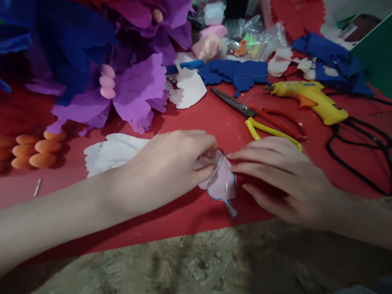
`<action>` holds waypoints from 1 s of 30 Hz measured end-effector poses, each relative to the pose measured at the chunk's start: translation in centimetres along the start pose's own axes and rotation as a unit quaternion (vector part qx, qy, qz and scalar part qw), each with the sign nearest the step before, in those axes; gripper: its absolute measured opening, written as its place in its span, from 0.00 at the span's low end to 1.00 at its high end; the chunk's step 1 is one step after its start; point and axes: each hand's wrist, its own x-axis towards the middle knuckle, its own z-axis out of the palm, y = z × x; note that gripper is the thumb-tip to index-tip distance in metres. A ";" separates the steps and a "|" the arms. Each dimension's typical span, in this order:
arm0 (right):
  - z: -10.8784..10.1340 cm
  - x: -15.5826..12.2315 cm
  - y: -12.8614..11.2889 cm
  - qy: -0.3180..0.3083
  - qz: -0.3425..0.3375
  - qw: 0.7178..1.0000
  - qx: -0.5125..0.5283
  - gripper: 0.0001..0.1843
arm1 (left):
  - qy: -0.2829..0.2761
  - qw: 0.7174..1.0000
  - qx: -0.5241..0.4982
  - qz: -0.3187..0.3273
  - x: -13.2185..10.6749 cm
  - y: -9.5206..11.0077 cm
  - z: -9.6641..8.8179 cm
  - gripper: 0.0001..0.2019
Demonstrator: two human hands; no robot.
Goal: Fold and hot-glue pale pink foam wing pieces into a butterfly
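Note:
A pale paper wing-shaped cutout (219, 183) with a blue-edged outline and a narrow tail lies near the front of the red table. Thin wires run over it and meet near its top. My left hand (174, 163) pinches its upper left part between thumb and bent fingers. From the right, my right hand (284, 179) reaches in with fingers stretched out, two fingertips at the cutout's edge beside the wire ends. Whether those fingertips grip the wire cannot be made out. Partly behind my left forearm rests a ruffled white paper piece (116, 151).
Scissors (245, 108) with red and yellow handles and a yellow glue gun (309, 98) with a black cord lie right. Large purple paper petals (137, 90) and orange egg-shaped pieces (45, 153) stand left. Blue cutouts (249, 75) lie behind. The red table's (147, 222) front edge is close.

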 end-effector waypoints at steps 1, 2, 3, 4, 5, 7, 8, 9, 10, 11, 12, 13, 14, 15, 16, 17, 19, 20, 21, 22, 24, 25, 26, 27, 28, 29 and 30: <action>0.1 -0.1 0.0 -0.003 -0.021 1.000 -0.003 0.11 | 0.000 1.000 0.001 -0.003 0.0 0.0 0.0 0.02; 0.2 -0.2 0.0 -0.006 -0.041 0.999 -0.006 0.12 | 0.001 1.000 0.002 -0.004 0.0 0.0 0.0 0.02; 0.2 -0.3 0.0 -0.007 -0.058 0.998 -0.006 0.12 | 0.003 1.000 0.004 -0.004 0.0 0.0 0.0 0.02; 0.3 -0.4 0.0 -0.007 -0.071 0.997 -0.004 0.12 | 0.005 1.000 0.005 -0.001 0.0 0.0 0.0 0.02; 0.4 -0.5 0.0 -0.007 -0.081 0.997 -0.002 0.12 | 0.006 1.000 0.004 0.002 0.1 0.0 0.0 0.02; 0.4 -0.5 0.1 -0.005 -0.090 0.996 0.001 0.12 | 0.017 1.000 -0.005 0.022 0.2 -0.1 0.0 0.03; 0.4 -0.5 0.1 -0.005 -0.093 0.996 0.004 0.12 | 0.026 0.999 -0.012 0.042 0.2 -0.1 0.0 0.04; 0.4 -0.4 0.1 -0.005 -0.093 0.996 0.007 0.12 | 0.032 0.997 -0.021 0.068 0.3 -0.1 0.0 0.05; 0.4 -0.4 0.2 -0.005 -0.093 0.996 0.010 0.12 | 0.034 0.994 -0.031 0.096 0.3 0.0 0.0 0.07; 0.4 -0.4 0.2 -0.005 -0.092 0.996 0.013 0.12 | 0.032 0.991 -0.039 0.122 0.3 0.1 0.0 0.09; 0.4 -0.4 0.2 -0.004 -0.091 0.996 0.015 0.12 | 0.028 0.988 -0.045 0.142 0.2 0.2 0.0 0.11; 0.4 -0.3 0.2 -0.003 -0.088 0.996 0.015 0.12 | 0.020 0.987 -0.047 0.152 0.1 0.3 0.0 0.13; 0.4 -0.3 0.2 0.000 -0.086 0.996 0.014 0.12 | 0.016 0.987 -0.046 0.154 0.0 0.4 0.0 0.14; 0.4 -0.3 0.1 0.002 -0.084 0.996 0.013 0.13 | 0.016 0.988 -0.043 0.151 -0.1 0.5 0.0 0.15; 0.4 -0.3 0.1 0.003 -0.083 0.997 0.011 0.13 | 0.016 0.989 -0.038 0.145 -0.2 0.6 0.0 0.15; 0.4 -0.3 0.1 0.002 -0.083 0.997 0.008 0.13 | 0.014 0.990 -0.033 0.139 -0.3 0.7 0.0 0.15; 0.3 -0.2 0.1 -0.003 -0.085 0.996 0.002 0.15 | 0.008 0.991 -0.026 0.127 -0.5 0.7 0.1 0.13; 0.3 -0.3 0.2 -0.004 -0.087 0.996 0.000 0.15 | 0.008 0.992 -0.025 0.126 -0.5 0.7 0.1 0.12; 0.3 -0.3 0.2 -0.005 -0.088 0.996 -0.002 0.16 | 0.011 0.992 -0.024 0.126 -0.5 0.6 0.2 0.11; 0.4 -0.3 0.2 -0.005 -0.088 0.996 -0.003 0.16 | 0.018 0.991 -0.023 0.129 -0.6 0.6 0.4 0.10; 0.4 -0.4 0.2 -0.006 -0.087 0.996 -0.001 0.16 | 0.037 0.990 -0.021 0.136 -0.6 0.6 0.8 0.11; 0.4 -0.5 0.2 -0.007 -0.087 0.996 0.000 0.16 | 0.043 0.989 -0.016 0.137 -0.7 0.5 1.0 0.14; 0.5 -0.5 0.3 -0.007 -0.086 0.996 0.001 0.16 | 0.046 0.990 -0.009 0.136 -0.7 0.5 1.3 0.17; 0.5 -0.5 0.3 -0.008 -0.086 0.996 0.003 0.16 | 0.047 0.990 -0.001 0.135 -0.8 0.5 1.5 0.20; 0.5 -0.5 0.3 -0.007 -0.085 0.996 0.005 0.16 | 0.046 0.990 0.007 0.134 -0.8 0.5 1.6 0.23; 0.5 -0.5 0.3 -0.007 -0.084 0.996 0.007 0.16 | 0.042 0.990 0.014 0.133 -0.8 0.6 1.8 0.24; 0.4 -0.5 0.3 -0.006 -0.082 0.997 0.008 0.16 | 0.040 0.990 0.018 0.133 -0.9 0.6 1.9 0.25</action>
